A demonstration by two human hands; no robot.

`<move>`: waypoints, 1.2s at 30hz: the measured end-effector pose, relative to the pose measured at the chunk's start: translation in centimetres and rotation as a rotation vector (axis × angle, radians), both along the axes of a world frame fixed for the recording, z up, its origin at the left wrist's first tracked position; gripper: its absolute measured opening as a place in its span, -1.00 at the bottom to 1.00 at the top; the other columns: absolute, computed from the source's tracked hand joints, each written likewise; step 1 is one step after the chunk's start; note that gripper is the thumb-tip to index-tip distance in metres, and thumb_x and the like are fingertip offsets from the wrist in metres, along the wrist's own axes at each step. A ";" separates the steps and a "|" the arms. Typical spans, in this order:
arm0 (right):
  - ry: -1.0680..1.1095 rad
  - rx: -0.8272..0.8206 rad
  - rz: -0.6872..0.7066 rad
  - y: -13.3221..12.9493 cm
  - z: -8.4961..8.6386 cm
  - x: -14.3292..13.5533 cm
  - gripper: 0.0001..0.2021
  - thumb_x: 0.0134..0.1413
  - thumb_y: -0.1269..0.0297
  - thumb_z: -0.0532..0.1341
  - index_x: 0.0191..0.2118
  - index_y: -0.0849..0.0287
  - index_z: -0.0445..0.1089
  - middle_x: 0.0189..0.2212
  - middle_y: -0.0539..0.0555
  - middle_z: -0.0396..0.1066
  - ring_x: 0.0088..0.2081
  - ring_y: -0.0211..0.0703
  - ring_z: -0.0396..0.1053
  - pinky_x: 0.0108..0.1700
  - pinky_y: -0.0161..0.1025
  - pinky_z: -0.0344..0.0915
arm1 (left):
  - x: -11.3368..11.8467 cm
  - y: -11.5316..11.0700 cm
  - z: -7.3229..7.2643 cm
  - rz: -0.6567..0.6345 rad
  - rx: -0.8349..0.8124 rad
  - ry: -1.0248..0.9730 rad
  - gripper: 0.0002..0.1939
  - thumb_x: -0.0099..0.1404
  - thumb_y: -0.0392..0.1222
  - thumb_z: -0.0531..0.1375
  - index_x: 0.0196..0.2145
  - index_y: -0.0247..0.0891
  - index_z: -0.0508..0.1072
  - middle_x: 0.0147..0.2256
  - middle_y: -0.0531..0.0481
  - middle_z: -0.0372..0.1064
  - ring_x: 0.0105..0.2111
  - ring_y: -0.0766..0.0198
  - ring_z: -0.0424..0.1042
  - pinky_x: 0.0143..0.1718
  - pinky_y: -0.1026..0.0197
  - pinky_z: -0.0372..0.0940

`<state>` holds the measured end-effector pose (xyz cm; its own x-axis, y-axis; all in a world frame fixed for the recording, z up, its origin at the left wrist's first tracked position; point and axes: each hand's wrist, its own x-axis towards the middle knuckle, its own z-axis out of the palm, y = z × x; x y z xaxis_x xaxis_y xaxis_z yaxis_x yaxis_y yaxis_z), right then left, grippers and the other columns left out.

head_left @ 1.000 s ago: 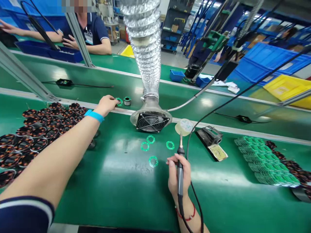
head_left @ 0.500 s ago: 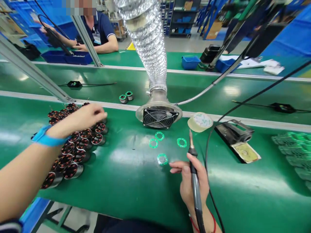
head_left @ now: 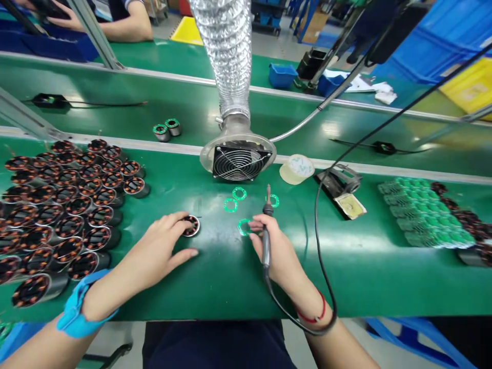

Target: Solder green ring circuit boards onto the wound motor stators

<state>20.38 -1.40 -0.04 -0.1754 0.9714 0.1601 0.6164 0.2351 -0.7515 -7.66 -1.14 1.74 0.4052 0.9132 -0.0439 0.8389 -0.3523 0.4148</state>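
My left hand [head_left: 163,246], with a blue wristband, has its fingers curled over a motor stator [head_left: 193,226] with copper windings, standing on the green bench. Its thumb sticks out to the side. In my right hand [head_left: 282,251] is a soldering iron [head_left: 266,241], tip pointing up and away from me. The thumb and forefinger of that hand are at a green ring-shaped circuit board [head_left: 243,228]; whether they pinch it is unclear. Two more ring boards [head_left: 239,193] lie just beyond, and another ring board [head_left: 275,200] is partly behind the iron.
Rows of stators [head_left: 90,189] fill the left. A fume extractor fan [head_left: 240,163] hangs at centre. Behind my right hand are a roll of tape [head_left: 296,169] and a soldering stand with sponge [head_left: 351,206]. Board-topped parts [head_left: 430,212] stand right. The iron's cable [head_left: 318,241] crosses the bench.
My left hand has come from the stator rows to the bench middle with one stator. My right hand's fingers have reached the nearest ring board. The view has tilted down.
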 end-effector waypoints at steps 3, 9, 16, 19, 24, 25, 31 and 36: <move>-0.188 -0.025 0.033 0.5 -0.9 -0.2 -0.59 0.06 0.48 0.20 0.06 0.15 0.28 -0.12 0.21 0.47 -0.07 0.09 0.43 -0.04 0.09 0.42 | 1.2 0.2 -0.7 -0.026 -0.107 -0.108 -0.61 0.32 -0.11 0.12 0.07 -0.26 0.31 0.03 -0.20 0.38 -0.02 0.00 0.44 0.00 -0.02 0.37; -0.233 0.036 0.153 1.3 -1.7 -0.7 -0.56 0.08 0.50 0.16 0.11 0.19 0.31 -0.20 0.20 0.44 -0.16 0.07 0.35 -0.10 0.06 0.39 | 3.4 2.0 -1.9 -0.066 -0.095 -0.277 -0.69 0.31 -0.06 0.15 -0.03 -0.21 0.34 -0.02 -0.15 0.35 0.00 0.03 0.40 0.03 -0.03 0.35; 0.004 0.082 0.124 -0.2 -0.3 0.5 -0.61 0.32 0.39 0.03 0.21 0.04 0.23 -0.19 0.09 0.57 -0.17 -0.08 0.51 -0.12 -0.11 0.41 | 6.2 2.2 -1.5 -0.215 0.120 -0.068 -0.73 0.26 -0.27 0.22 -0.07 -0.25 0.34 -0.10 -0.17 0.41 -0.12 0.01 0.39 -0.10 -0.04 0.34; 0.127 0.082 -0.008 -1.5 -0.3 1.1 -0.69 0.30 0.32 0.11 0.12 0.02 0.35 -0.26 0.04 0.54 -0.37 -0.20 0.50 -0.27 -0.22 0.43 | 6.8 2.1 -1.9 -0.303 0.191 -0.008 -0.66 0.29 -0.29 0.23 0.01 -0.27 0.35 -0.07 -0.20 0.40 -0.12 0.00 0.34 -0.11 -0.04 0.32; 0.364 0.064 -0.228 -3.6 -1.4 1.7 -0.87 0.24 0.25 0.20 -0.14 0.06 0.45 -0.45 -0.05 0.47 -0.61 -0.32 0.33 -0.47 -0.29 0.36 | 6.9 2.2 -2.9 -0.183 0.198 -0.128 -0.65 0.32 -0.21 0.22 0.04 -0.29 0.34 -0.12 -0.18 0.38 -0.13 0.04 0.34 -0.12 0.02 0.33; 0.398 0.048 -0.224 -3.8 -1.6 1.7 -0.88 0.24 0.24 0.19 -0.17 0.07 0.46 -0.51 -0.07 0.44 -0.63 -0.33 0.31 -0.50 -0.30 0.34 | 6.9 2.2 -3.1 -0.160 0.191 -0.144 -0.65 0.33 -0.21 0.22 0.04 -0.28 0.34 -0.12 -0.17 0.37 -0.13 0.04 0.34 -0.12 0.03 0.33; 0.419 -0.069 -0.181 -3.4 -1.7 1.7 -0.84 0.23 0.19 0.17 -0.25 0.12 0.45 -0.62 -0.10 0.38 -0.68 -0.33 0.27 -0.56 -0.32 0.29 | 7.2 2.3 -3.2 -0.159 0.213 -0.167 -0.66 0.35 -0.23 0.19 0.07 -0.27 0.32 -0.09 -0.19 0.34 -0.12 0.04 0.32 -0.10 0.01 0.32; 0.407 -0.086 -0.174 -3.1 -1.3 1.6 -0.87 0.21 0.23 0.17 -0.26 0.10 0.45 -0.62 -0.11 0.38 -0.68 -0.34 0.27 -0.55 -0.33 0.31 | 7.2 2.2 -3.1 -0.171 0.245 -0.143 -0.66 0.37 -0.24 0.17 0.08 -0.24 0.31 -0.08 -0.20 0.34 -0.12 0.03 0.33 -0.10 -0.02 0.30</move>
